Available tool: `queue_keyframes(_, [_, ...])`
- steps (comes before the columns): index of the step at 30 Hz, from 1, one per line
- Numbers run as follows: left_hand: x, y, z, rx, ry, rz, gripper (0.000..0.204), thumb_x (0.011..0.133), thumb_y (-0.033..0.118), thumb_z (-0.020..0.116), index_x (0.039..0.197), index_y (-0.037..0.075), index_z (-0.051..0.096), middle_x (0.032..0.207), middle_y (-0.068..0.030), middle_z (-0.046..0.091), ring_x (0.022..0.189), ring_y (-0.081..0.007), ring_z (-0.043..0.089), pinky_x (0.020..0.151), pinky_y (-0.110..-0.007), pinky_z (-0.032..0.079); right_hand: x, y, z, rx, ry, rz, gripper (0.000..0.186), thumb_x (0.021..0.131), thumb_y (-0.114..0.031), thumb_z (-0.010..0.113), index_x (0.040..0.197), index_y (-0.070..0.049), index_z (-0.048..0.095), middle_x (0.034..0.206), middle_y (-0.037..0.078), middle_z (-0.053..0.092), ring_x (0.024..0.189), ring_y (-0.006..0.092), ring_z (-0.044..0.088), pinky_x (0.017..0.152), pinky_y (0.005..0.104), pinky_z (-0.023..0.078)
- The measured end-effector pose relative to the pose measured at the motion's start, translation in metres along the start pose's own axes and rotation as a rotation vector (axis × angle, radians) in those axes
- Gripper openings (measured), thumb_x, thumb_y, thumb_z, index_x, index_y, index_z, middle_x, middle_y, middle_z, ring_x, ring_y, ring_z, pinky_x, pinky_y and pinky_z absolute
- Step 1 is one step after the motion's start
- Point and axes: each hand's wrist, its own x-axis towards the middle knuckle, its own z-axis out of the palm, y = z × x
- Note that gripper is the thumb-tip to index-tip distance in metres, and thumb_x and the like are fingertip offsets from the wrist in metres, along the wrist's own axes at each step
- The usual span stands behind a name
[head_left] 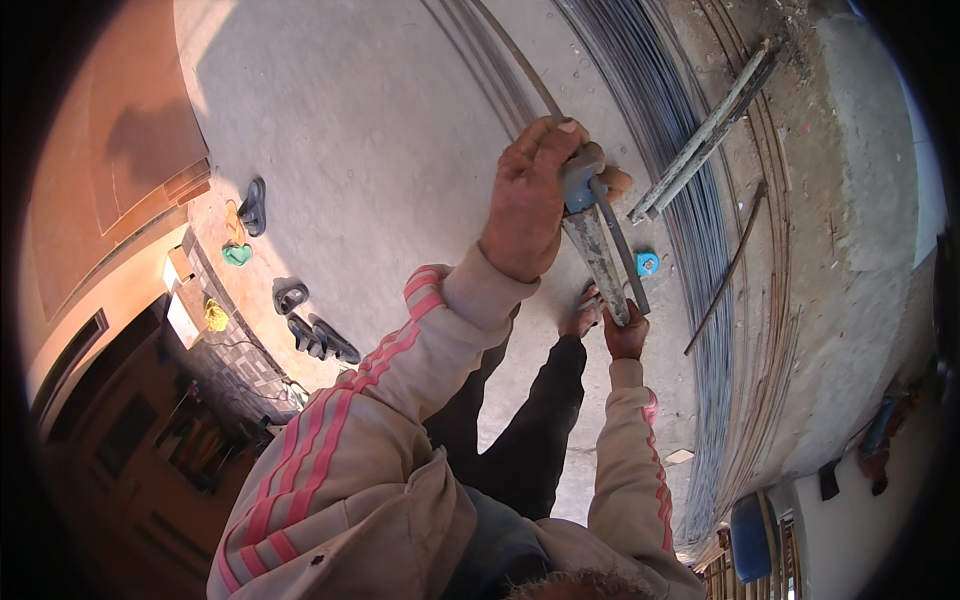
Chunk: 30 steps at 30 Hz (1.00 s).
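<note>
My left hand (528, 195) is closed around a steel rod (527, 62), right against the blue head (577, 187) of a hand tool. From the upper edge the rod curves down to my fist. Another stretch of bar (622, 245) leaves the head and runs beside the tool's worn, paint-chipped handle (594, 258). How the rod sits in the head is hidden by my fingers. Nearer my body, my right hand (627, 337) is wrapped round the handle's lower end. The bar's end stops close to that hand.
A bundle of long steel rods (668, 125) curves along the right side. A pale metal bar piece (705, 135) lies across it. On the floor are a blue round object (647, 263), resembling a tape measure, and a thin rusty rod (727, 268). Dark sandals (322, 338) lie at left.
</note>
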Motion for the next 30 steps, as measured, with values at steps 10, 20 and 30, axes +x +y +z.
queue_keyframes(10, [0.014,-0.043,-0.001,0.230,0.137,0.047,0.041,0.090,0.040,0.070,0.094,0.002,0.055,0.074,-0.0050,0.056,0.062,-0.0156,0.058,0.061,-0.029,0.049,0.004,0.055,0.036,-0.054,-0.062,0.076,0.020,0.082,-0.012,0.074,0.098,0.001,0.071,0.079,0.011,0.072,0.074,0.0146,0.068,0.067,0.0327,0.054])
queue_keyframes(20, [0.046,-0.116,-0.047,0.265,0.103,0.069,0.032,0.093,0.041,0.068,0.089,0.013,0.053,0.070,0.0009,0.051,0.063,-0.0149,0.055,0.064,-0.031,0.048,0.027,0.112,0.060,-0.171,-0.061,0.088,0.025,0.076,-0.025,0.076,0.096,-0.010,0.070,0.090,0.020,0.070,0.087,0.0408,0.068,0.075,0.0464,0.055])
queue_keyframes(30, [0.065,-0.134,-0.096,0.121,-0.048,-0.009,0.031,0.100,0.041,0.058,0.097,0.010,0.058,0.067,0.0029,0.048,0.067,-0.0137,0.051,0.072,-0.032,0.044,0.049,0.128,0.047,-0.214,-0.204,0.025,0.034,0.076,-0.033,0.076,0.102,-0.013,0.067,0.098,0.013,0.064,0.098,0.0361,0.062,0.086,0.0494,0.048])
